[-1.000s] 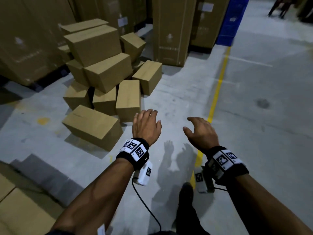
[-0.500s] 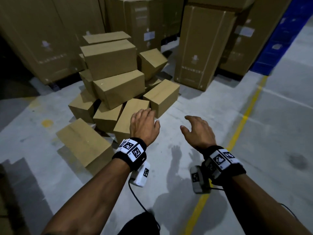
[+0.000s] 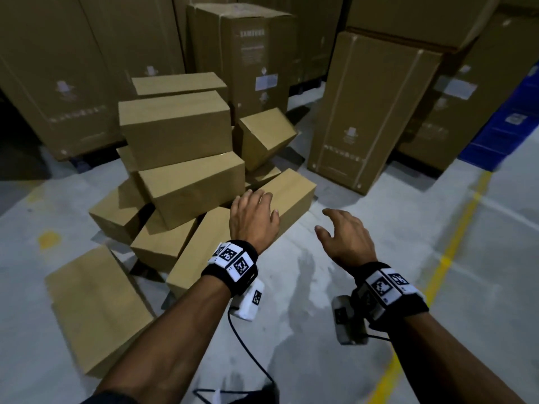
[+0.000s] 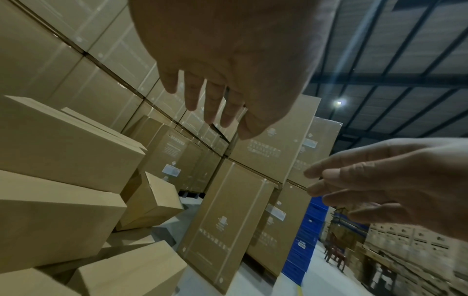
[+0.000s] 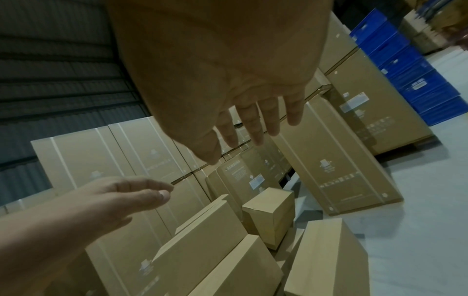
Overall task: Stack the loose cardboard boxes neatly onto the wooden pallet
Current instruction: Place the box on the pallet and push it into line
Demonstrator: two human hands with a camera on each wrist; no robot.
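Note:
A jumbled heap of several plain cardboard boxes [image 3: 186,182] lies on the concrete floor ahead of me. One long box [image 3: 291,196] sits at the heap's right edge, another [image 3: 96,304] lies apart at the near left. My left hand [image 3: 253,217] hovers open, palm down, over the near end of the right-edge box; touching cannot be told. My right hand [image 3: 344,231] is open in the air to the right of that box, fingers relaxed. In the wrist views the left hand [image 4: 215,100] and the right hand [image 5: 253,120] hold nothing. No wooden pallet is in view.
Tall strapped cartons [image 3: 370,112] stand behind and right of the heap, more along the back wall [image 3: 58,83]. Blue crates [image 3: 507,132] are stacked at far right. A yellow floor line [image 3: 449,252] runs on the right. A cable [image 3: 248,345] hangs from my left wrist.
I have walked closer to the heap, which now looms larger. Both hands have reached forward, the left one arriving over the right-edge box.

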